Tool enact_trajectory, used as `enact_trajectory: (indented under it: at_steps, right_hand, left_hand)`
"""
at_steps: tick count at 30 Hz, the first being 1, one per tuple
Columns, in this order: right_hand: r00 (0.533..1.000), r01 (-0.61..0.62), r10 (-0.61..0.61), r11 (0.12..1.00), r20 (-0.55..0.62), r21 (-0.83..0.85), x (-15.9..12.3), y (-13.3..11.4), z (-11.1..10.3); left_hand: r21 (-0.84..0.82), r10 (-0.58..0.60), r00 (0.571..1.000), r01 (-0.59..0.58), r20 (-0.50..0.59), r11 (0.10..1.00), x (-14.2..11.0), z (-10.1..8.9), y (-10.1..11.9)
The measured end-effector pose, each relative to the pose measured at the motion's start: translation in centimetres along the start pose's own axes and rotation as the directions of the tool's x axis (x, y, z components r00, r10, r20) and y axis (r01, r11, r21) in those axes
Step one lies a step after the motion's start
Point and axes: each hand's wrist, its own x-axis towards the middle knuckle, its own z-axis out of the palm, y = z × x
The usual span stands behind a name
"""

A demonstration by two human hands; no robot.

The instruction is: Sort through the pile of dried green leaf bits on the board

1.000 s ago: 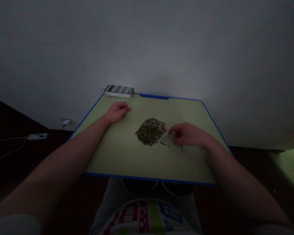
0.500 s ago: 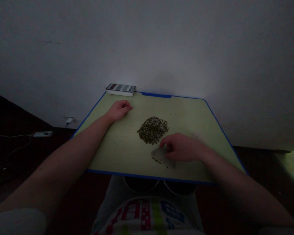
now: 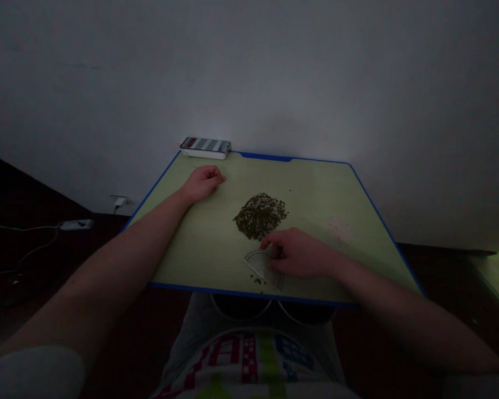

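My right hand [image 3: 296, 254] grips a clear protractor [image 3: 258, 262] between thumb and fingers, its straight side towards me and low against the board. Just in front of that straight edge lie several small dark grains [image 3: 256, 281]. Beyond the protractor is a loose heap of dark green grains [image 3: 260, 216] with pale ones mixed in; they look like beans and rice, too small to be sure. Loosely curled, my left hand [image 3: 203, 183] rests on the board to the left of the heap, with nothing visible in it.
The pale tabletop [image 3: 199, 244] has a blue rim. A small heap of pale grains [image 3: 340, 230] lies right of my right hand. A phone [image 3: 205, 145] sits on a white box at the far left corner. Two round dark containers [image 3: 241, 308] stand below the near edge. A wall rises behind.
My right hand has drawn the protractor leftwards and towards me, away from the heap's right side, and a few dark grains came with it. The left hand stays in place.
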Motion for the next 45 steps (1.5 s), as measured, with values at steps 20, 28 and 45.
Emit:
enact_trajectory:
  at_steps: [20,28,45]
  right_hand:
    - [0.999,0.025,-0.025,1.0,0.043,-0.008,-0.2,0.1,-0.6]
    - [0.995,0.064,-0.064,0.998,0.079,0.003,-0.4,-1.1,0.4]
    - [0.974,0.179,-0.206,0.956,0.097,0.231,-0.7,-1.0,-0.6]
  left_hand:
    - [-0.007,-0.017,1.0,0.017,-0.012,1.0,-0.2,0.1,0.5]
    - [-0.026,-0.038,0.999,0.038,-0.008,0.999,-0.3,0.1,0.7]
    - [0.027,-0.005,1.0,0.005,-0.003,1.0,-0.4,-0.1,0.6]
